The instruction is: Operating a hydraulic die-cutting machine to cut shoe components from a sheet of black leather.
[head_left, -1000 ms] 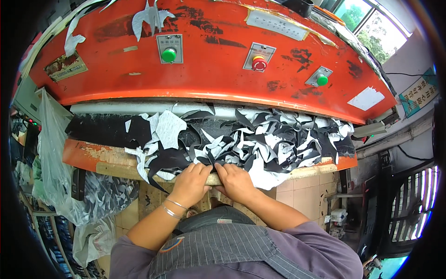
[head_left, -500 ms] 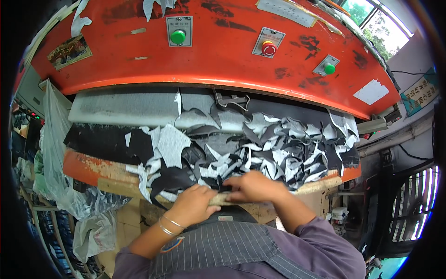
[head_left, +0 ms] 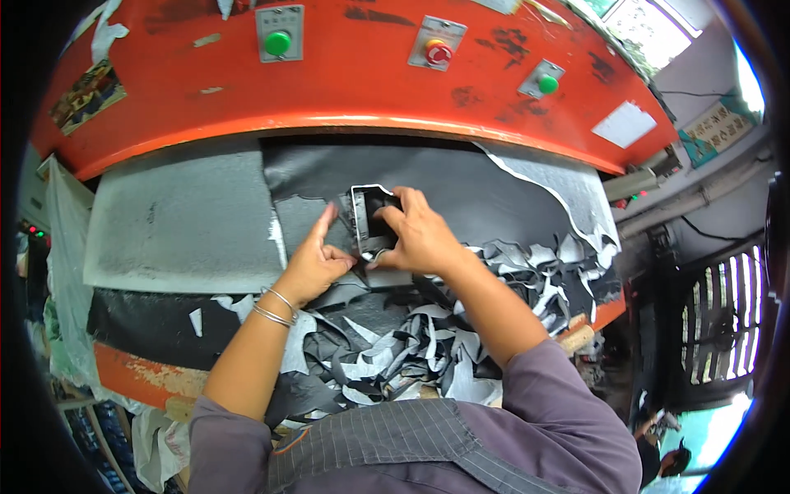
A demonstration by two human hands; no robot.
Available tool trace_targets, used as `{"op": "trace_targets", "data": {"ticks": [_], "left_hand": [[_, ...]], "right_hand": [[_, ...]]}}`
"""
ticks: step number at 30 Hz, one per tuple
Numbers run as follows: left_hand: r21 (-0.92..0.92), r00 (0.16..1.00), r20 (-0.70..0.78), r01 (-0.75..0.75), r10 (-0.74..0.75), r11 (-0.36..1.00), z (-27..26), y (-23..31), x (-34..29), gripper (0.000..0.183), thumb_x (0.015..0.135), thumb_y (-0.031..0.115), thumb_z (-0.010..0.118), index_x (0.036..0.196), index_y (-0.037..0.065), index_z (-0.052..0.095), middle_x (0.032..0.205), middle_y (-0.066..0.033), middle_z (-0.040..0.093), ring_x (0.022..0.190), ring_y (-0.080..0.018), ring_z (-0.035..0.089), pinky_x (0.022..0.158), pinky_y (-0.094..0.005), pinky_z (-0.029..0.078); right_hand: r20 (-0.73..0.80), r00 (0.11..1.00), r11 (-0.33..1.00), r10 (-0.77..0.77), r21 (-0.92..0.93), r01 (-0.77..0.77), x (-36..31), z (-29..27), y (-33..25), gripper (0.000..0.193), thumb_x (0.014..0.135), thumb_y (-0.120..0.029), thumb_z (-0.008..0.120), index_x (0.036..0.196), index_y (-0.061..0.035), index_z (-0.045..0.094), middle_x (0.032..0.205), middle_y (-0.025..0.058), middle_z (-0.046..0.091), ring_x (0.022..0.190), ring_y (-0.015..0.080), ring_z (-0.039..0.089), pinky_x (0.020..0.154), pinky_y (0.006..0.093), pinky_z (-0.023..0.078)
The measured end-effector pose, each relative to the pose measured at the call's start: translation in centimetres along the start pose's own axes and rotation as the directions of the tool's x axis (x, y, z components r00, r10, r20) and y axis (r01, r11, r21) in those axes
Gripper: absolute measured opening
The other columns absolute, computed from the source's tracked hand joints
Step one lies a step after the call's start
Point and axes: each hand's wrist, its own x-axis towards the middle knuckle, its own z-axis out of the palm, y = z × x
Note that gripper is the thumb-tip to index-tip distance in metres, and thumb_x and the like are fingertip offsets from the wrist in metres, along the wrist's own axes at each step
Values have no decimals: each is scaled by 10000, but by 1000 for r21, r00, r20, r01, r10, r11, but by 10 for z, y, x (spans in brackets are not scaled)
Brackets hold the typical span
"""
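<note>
From where I stand, the steel cutting die (head_left: pixel 360 222) sits between the person's two hands, on the black sheet (head_left: pixel 494 189) near its ragged front edge, left of the middle of that sheet and close to the front edge of the pale cutting board (head_left: pixel 181 222). The right hand (head_left: pixel 421 235) is nearer: it grips the die's right side, fingers hooked over the wall and some reaching into the hollow. The left hand (head_left: pixel 313 262) is just beyond the die's left wall, index finger raised along it and thumb spread wide from it, with nothing held between; whether the thumb touches the die's near corner I cannot tell. The die's long axis runs from the person toward the red press beam (head_left: pixel 346 99). It is a thin-walled, open frame, bright along its far rim and dark on its inner faces. The sheet looks smooth and leather-like, showing a white fibrous edge at the right; the board beneath is matt and scuffed. Along the front edge, curled offcuts (head_left: pixel 387 354) lie heaped, black on one face and white on the other, with pointed, hooked shapes.
</note>
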Motion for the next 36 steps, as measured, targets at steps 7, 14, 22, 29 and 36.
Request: {"op": "trace_targets", "data": {"ticks": [7, 14, 22, 29, 36], "left_hand": [[483, 968, 194, -238, 162, 843, 31, 5, 10, 425, 753, 13, 749, 1146, 0, 588, 930, -61, 658, 858, -149, 649, 757, -275, 527], [542, 989, -76, 145, -123, 828, 70, -13, -25, 120, 838, 138, 690, 836, 18, 683, 667, -45, 651, 569, -101, 597, 536, -252, 468], [357, 960, -208, 252, -186, 899, 52, -26, -118, 149, 802, 112, 729, 898, 16, 666, 773, -23, 650, 575, -73, 575, 517, -223, 468], [412, 674, -728, 286, 124, 865, 62, -13, -149, 161, 835, 132, 715, 912, 6, 653, 769, -23, 631, 538, -54, 542, 497, -204, 443], [432, 369, -880, 354, 301, 829, 42, -8, -198, 158, 861, 145, 694, 894, 1, 639, 738, -8, 608, 579, -48, 540, 519, -217, 431]], "right_hand": [[322, 947, 749, -1, 627, -212, -68, -7, -8, 838, 635, -493, 837, 1277, -36, 551, 1289, 252, 427, 1227, 399, 450, 1042, 421, 373], [68, 970, 971, 233, 40, -236, -36, -37, 91, 768, 550, -422, 872, 1204, -113, 612, 1403, 238, 385, 1291, 401, 393, 1056, 422, 381], [-65, 990, 991, 125, -30, -127, -61, -31, 119, 993, 625, -416, 833, 1451, -155, 347, 1455, 255, 339, 1298, 386, 403, 1050, 459, 340], [-3, 999, 987, 42, 157, -41, -93, -24, 150, 871, 682, -357, 791, 1416, -86, 409, 1365, 172, 506, 1246, 355, 462, 1065, 425, 311], [-108, 994, 987, 13, 159, 4, -101, -24, 147, 786, 683, -298, 780, 1368, -71, 467, 1305, 183, 555, 1158, 363, 533, 1045, 428, 348]]}}
